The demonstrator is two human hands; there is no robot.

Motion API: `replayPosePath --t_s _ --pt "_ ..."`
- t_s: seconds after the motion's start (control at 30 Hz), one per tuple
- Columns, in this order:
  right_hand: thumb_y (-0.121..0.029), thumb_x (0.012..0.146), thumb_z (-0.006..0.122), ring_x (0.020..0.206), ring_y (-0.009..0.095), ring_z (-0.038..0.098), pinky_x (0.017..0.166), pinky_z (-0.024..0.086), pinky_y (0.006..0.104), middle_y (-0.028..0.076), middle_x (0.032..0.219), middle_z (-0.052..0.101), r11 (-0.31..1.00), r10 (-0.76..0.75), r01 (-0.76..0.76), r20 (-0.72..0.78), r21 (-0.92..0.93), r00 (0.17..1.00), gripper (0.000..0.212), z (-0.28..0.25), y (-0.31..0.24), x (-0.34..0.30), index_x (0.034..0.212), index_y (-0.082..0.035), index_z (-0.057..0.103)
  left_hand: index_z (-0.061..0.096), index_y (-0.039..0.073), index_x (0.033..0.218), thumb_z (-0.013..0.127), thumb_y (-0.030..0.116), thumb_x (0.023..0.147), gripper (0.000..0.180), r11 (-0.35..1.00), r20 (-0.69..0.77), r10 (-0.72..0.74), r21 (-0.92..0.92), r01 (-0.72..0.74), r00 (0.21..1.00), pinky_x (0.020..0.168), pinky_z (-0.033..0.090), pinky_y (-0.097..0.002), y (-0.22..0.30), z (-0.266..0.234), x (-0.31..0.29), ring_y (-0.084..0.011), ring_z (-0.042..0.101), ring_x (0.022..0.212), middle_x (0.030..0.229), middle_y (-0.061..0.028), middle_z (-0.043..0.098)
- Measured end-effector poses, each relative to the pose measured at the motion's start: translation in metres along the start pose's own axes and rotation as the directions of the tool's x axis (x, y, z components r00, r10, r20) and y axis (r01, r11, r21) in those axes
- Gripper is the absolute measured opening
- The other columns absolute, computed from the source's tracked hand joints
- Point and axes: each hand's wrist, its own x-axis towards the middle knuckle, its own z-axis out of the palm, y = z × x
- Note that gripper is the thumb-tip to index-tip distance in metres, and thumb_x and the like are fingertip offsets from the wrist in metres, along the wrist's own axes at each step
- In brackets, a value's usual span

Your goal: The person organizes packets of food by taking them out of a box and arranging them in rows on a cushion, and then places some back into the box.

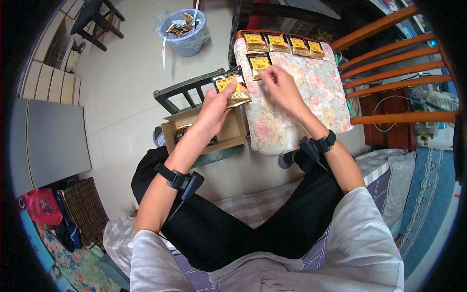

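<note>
My left hand holds a dark and gold snack packet above an open cardboard box. My right hand rests its fingertips on another packet lying on the floral cushion of a wooden chair. Several more packets of the same kind lie in a row along the cushion's far edge. More packets show inside the box, partly hidden by my left forearm.
The box sits on a dark green chair. A blue bin with rubbish stands on the tiled floor beyond. A wicker basket and a grey panel are at the left. The orange chair back rises at right.
</note>
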Motion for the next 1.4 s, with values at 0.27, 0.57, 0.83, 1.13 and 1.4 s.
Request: replayPosePath --t_s 0.27,0.57,0.83,1.13,1.4 --pt "-0.036 0.104 0.054 0.056 0.008 0.057 0.055 0.046 0.0233 0.001 0.068 0.061 0.855 0.083 -0.302 0.464 0.421 0.882 0.039 0.013 -0.04 -0.031 0.092 0.0 0.064 0.065 0.007 0.111 0.061 0.038 0.101 0.033 0.999 -0.005 0.015 0.038 -0.014 1.0 0.087 0.049 -0.0284 -0.004 0.0 0.004 -0.0079 0.064 0.093 0.101 -0.0003 0.07" --pt "-0.027 0.104 0.053 0.057 0.007 0.057 0.054 0.047 0.0238 0.001 0.069 0.063 0.886 0.238 -0.29 0.181 0.362 0.954 0.032 -0.041 0.0 0.008 0.097 0.001 0.066 0.055 0.004 0.132 0.059 0.032 0.102 0.041 0.998 0.088 0.056 0.015 -0.057 0.995 0.103 0.047 -0.0306 0.001 0.003 0.004 -0.0139 0.06 0.116 0.128 -0.0072 0.062" --pt "-0.02 0.103 0.051 0.062 0.01 0.062 0.057 0.048 0.0267 0.004 0.076 0.065 0.902 0.397 -0.419 0.181 0.106 0.9 0.027 -0.069 0.069 0.021 0.087 0.001 0.06 0.053 0.002 0.134 0.058 0.024 0.101 0.039 0.991 0.016 -0.065 0.122 0.063 0.998 0.103 0.049 -0.031 -0.004 -0.004 0.004 -0.0186 0.06 0.118 0.125 -0.0106 0.062" --pt "-0.007 0.099 0.047 0.064 0.017 0.066 0.059 0.055 0.03 0.009 0.081 0.063 0.847 0.451 -0.485 0.187 0.218 0.873 0.01 -0.061 0.09 0.019 0.105 0.0 0.048 0.048 -0.003 0.133 0.058 0.019 0.1 0.041 0.999 0.003 -0.019 0.026 0.019 1.0 0.103 0.05 -0.0336 0.002 -0.013 0.01 -0.0219 0.063 0.113 0.121 -0.0127 0.061" --pt "-0.015 0.098 0.052 0.061 0.019 0.066 0.058 0.053 0.0337 0.014 0.082 0.067 0.93 0.362 -0.351 0.104 -0.113 0.926 0.016 -0.065 0.099 0.022 0.102 0.0 0.052 0.047 -0.003 0.135 0.056 0.017 0.1 0.04 0.999 -0.008 -0.023 -0.023 0.022 1.0 0.102 0.051 -0.0334 0.007 -0.018 0.01 -0.0219 0.063 0.114 0.121 -0.0129 0.061"
